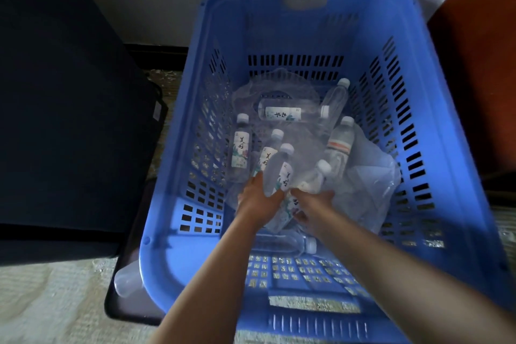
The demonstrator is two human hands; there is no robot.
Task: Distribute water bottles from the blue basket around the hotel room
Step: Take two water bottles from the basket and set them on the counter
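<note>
A blue slotted basket [435,126] stands on the floor and fills most of the view. Several clear water bottles with white caps lie in it on crumpled clear plastic wrap [371,184]. Both my arms reach down into it. My left hand [258,198] grips a labelled bottle [279,170] that points up and away. My right hand [311,204] grips another bottle [317,177] just to the right of it. More bottles lie at the left [240,148], the back [282,114] and the right [340,142].
A dark piece of furniture [61,109] stands close on the left. A red-brown wooden surface [480,70] is on the right, a white wall behind. A black tray [125,307] with a clear container sits under the basket's front left corner, on pale carpet.
</note>
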